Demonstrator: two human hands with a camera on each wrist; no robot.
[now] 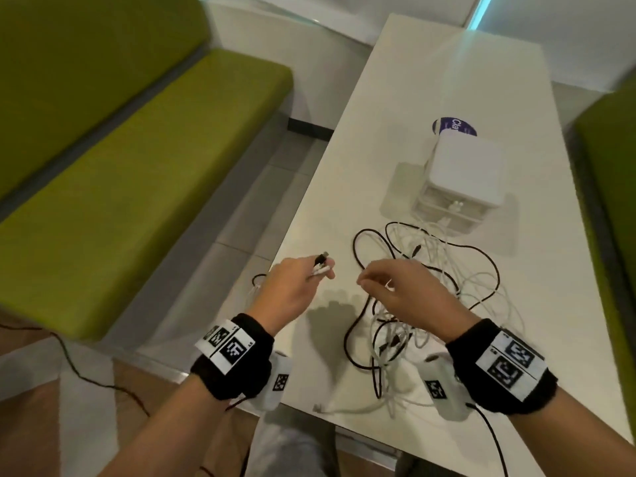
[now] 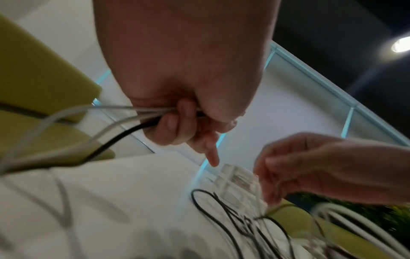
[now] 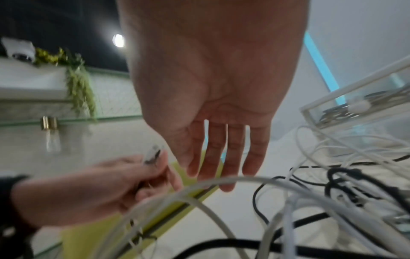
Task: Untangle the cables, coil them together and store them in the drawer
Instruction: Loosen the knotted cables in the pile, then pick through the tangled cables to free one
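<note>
A loose tangle of black and white cables (image 1: 430, 287) lies on the white table (image 1: 395, 132), in front of a small white drawer unit (image 1: 464, 173) with clear drawer fronts. My left hand (image 1: 323, 270) hovers near the table's left edge. It grips a bunch of cable ends (image 1: 321, 259), one black and some white, which trail back under the wrist (image 2: 124, 119). My right hand (image 1: 364, 280) hangs over the near side of the tangle, its fingers (image 3: 221, 166) straight and relaxed, holding nothing. A clear drawer (image 3: 355, 105) shows something coiled inside.
Green benches flank the table on the left (image 1: 137, 166) and on the right (image 1: 612, 201). A round purple item (image 1: 454, 125) lies behind the drawer unit. A white cable end (image 1: 320, 407) reaches the table's near edge. A thin black wire (image 1: 86, 376) crosses the floor.
</note>
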